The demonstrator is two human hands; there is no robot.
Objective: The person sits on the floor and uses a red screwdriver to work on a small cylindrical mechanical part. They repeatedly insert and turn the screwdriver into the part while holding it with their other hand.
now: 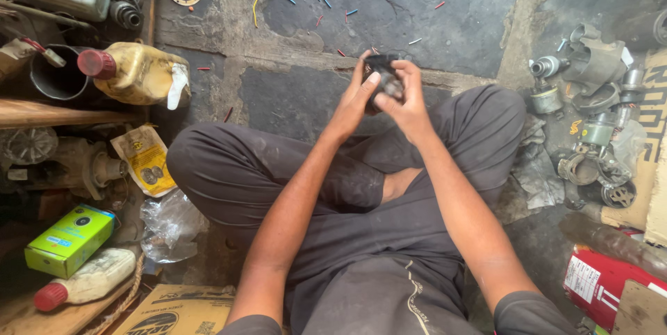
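Seated cross-legged figure on a cracked stone floor (431, 1), seen from above. Far to the left of the hands, a green rectangular box (68, 239) lies beside a white bottle with a red cap (87, 281); above these, a yellow printed packet (144, 160) and a yellow jug with a red cap (135, 72) lying on its side. Far to the lower right of the hands, a red cylinder with a white label (597, 283). Both forearms reach forward and converge above the knees. The left hand (353, 102) and right hand (406, 102) are closed around a small dark part (382, 74), thumbs pressed on its near face. The part's long axis appears to run away from the body; its exact facing cannot be told.
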